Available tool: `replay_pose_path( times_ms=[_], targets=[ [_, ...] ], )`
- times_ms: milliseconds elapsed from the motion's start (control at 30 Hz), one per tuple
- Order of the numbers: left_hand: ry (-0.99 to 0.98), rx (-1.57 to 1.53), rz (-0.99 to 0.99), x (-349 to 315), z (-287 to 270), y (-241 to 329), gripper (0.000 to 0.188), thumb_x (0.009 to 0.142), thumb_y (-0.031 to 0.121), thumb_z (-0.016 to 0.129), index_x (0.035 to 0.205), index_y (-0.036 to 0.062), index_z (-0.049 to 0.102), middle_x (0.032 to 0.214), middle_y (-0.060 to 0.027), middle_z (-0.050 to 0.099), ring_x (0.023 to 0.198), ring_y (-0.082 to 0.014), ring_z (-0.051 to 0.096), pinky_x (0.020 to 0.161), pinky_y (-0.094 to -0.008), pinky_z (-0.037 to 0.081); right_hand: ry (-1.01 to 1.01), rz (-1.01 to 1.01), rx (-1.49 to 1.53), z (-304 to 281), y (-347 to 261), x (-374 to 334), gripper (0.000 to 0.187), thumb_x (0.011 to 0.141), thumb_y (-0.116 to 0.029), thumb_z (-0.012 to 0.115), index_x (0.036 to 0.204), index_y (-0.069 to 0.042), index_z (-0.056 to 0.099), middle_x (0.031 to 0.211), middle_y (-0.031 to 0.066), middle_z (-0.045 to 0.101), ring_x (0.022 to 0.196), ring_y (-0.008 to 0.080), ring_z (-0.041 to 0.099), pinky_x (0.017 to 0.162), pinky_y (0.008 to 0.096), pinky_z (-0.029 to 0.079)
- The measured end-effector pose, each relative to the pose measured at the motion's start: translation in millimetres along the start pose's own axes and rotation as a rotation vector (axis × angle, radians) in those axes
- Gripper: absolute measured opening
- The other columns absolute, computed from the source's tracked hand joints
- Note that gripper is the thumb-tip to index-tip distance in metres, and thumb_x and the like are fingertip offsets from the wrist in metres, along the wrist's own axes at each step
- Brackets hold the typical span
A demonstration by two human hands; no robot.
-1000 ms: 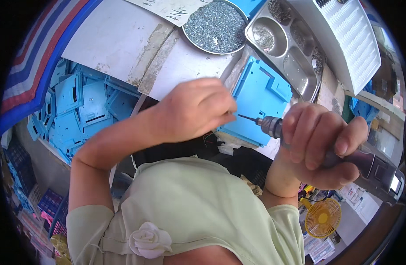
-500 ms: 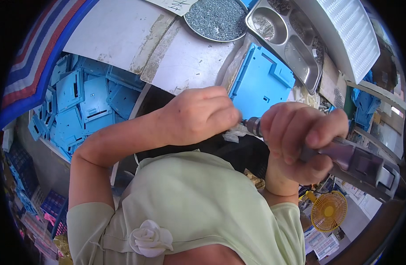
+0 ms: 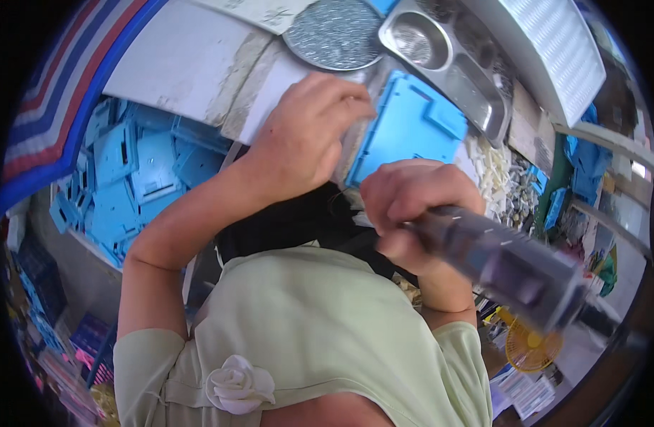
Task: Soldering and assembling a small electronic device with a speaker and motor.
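Note:
My right hand point(image 3: 423, 206) is wrapped round a dark grey electric screwdriver point(image 3: 519, 263), whose rear end points down to the right; its tip is hidden behind my fingers. Left of it, my left hand point(image 3: 306, 135) is raised at the table's near edge, close to a light-blue plastic panel point(image 3: 412, 128). Its fingers are loosely bent and a little blurred, with the thumb apart and nothing visible in them. Flat on the table, the panel lies just beyond my right hand. A round metal dish of small screws point(image 3: 334, 32) sits past my left hand.
A steel compartment tray point(image 3: 476, 92) with small parts stands beyond the panel, beside a white ribbed tray point(image 3: 555, 57). Small white parts point(image 3: 494, 167) are heaped on the right. Several blue panels point(image 3: 138, 164) fill a box at left. A yellow fan point(image 3: 533, 345) stands lower right.
My left hand has moved away from the screwdriver's tip, up toward the screw dish. My right hand has drawn left with the screwdriver, which now looks larger and blurred.

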State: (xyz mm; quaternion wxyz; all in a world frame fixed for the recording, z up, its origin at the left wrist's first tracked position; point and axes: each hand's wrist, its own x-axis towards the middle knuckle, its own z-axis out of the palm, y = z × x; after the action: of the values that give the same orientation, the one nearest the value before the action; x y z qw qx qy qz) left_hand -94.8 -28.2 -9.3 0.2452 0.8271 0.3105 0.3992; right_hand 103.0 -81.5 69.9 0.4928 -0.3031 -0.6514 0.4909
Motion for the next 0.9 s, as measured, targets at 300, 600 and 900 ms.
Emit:
replay_pose_path(
  times_ms=[300,600,900],
  targets=[
    [-0.28,0.086,0.162,37,53,33,0.039,0.078,0.01,0.075,0.117,0.0047,0.072,0.123,-0.0076,0.069,0.093,-0.0267,0.061,0.082,-0.0401,0.05,0.428,-0.224,0.033,-110,-8,-28,0.008,0.105,-0.02,0.056,0.107,-0.012,0.056,0.06,-0.0009,0.043,0.052,0.0134,0.041,0.055,0.0334,0.038],
    [-0.367,0.139,0.074,43,49,42,0.04,0.078,0.007,0.075,0.118,0.0086,0.073,0.126,-0.0051,0.07,0.09,-0.0243,0.061,0.079,-0.0379,0.047,0.474,-0.236,-0.075,-122,29,-14,0.017,0.104,-0.02,0.062,0.104,-0.007,0.051,0.063,0.0016,0.044,0.051,0.0141,0.042,0.054,0.0335,0.041],
    [-0.357,0.138,0.097,45,52,39,0.041,0.078,0.007,0.075,0.119,0.0099,0.073,0.125,-0.0056,0.07,0.089,-0.0251,0.061,0.077,-0.0379,0.047,0.437,-0.173,-0.256,-117,33,-21,0.017,0.106,-0.024,0.058,0.101,-0.01,0.05,0.061,0.0008,0.046,0.053,0.0143,0.044,0.06,0.0346,0.045]
  ],
)
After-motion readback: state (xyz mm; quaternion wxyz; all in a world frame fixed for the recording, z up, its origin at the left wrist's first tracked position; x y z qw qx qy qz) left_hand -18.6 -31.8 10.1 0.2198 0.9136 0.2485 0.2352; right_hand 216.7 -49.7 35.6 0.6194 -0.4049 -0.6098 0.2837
